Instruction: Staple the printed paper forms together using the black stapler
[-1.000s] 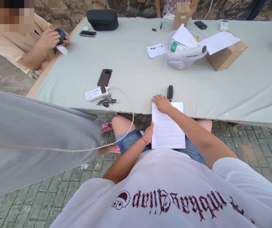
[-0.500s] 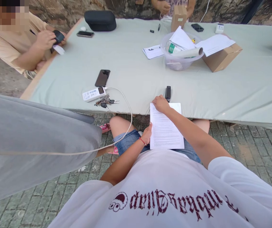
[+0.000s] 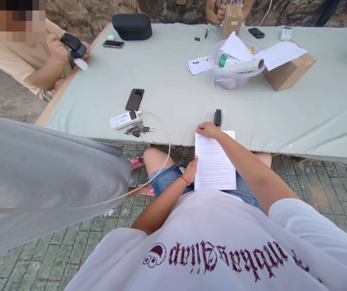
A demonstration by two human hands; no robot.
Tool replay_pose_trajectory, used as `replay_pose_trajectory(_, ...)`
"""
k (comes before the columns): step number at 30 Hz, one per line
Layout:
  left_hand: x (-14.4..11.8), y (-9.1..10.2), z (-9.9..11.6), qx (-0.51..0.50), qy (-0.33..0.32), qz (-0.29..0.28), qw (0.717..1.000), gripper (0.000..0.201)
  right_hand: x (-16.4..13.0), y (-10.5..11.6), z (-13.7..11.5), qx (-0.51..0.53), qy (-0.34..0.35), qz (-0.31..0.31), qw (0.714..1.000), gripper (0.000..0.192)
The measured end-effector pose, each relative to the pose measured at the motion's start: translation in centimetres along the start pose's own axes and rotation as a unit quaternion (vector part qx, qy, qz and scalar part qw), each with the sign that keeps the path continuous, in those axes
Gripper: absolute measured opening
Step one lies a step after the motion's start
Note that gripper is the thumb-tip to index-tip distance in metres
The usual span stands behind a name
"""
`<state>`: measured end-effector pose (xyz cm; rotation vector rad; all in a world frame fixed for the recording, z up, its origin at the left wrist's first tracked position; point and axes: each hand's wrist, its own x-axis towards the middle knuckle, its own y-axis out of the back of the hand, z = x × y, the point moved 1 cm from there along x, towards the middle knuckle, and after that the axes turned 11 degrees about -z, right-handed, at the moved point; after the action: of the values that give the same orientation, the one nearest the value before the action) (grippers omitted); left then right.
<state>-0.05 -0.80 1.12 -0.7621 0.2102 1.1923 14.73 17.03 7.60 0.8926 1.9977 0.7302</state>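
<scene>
The left hand (image 3: pixel 191 169) pinches the printed white paper sheet (image 3: pixel 214 163) at its side edge; the right hand (image 3: pixel 207 129) grips its top corner. Thin and floppy, it looks best held by opposite edges.

One view only, worn on the person's head. Looks forward and steeply down: own white shirt (image 3: pixel 222 250) fills the bottom edge, lap and paved floor (image 3: pixel 328 186) close below, bench (image 3: pixel 297 109) across the middle, stone wall (image 3: pixel 85 12) along the top.

Printed sheet's (image 3: pixel 214 163) text too small
</scene>
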Motion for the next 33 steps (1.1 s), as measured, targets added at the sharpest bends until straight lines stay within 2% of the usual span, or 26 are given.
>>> replay_pose_trajectory(11,0.5,0.3,-0.4,0.012,-0.013,-0.006,1.0,0.062,-0.2,0.2,-0.6,0.001,-0.003,0.004,1.0,0.034)
replay_pose_trajectory(19,0.5,1.6,-0.6,-0.008,-0.033,-0.005,0.999,0.064,-1.6,0.8,0.7,-0.091,-0.006,-0.024,0.996,0.036)
replay_pose_trajectory(24,0.4,2.9,-0.3,0.021,-0.049,-0.016,0.998,0.072,-3.8,2.1,2.7,-0.118,-0.024,-0.016,0.993,0.036)
replay_pose_trajectory(28,0.7,3.4,-0.4,0.043,-0.069,-0.023,0.996,0.077,-6.3,3.2,5.3,-0.1,-0.049,0.009,0.994,0.034)
replay_pose_trajectory(30,0.9,3.6,-0.5,0.041,-0.072,-0.013,0.997,0.076,-7.6,3.5,7.0,-0.066,-0.062,0.02,0.996,0.033)
replay_pose_trajectory(33,0.9,3.7,-0.7,0.039,-0.068,0.006,0.997,0.071,-9.4,3.0,9.7,0.048,-0.087,0.028,0.995,0.028)
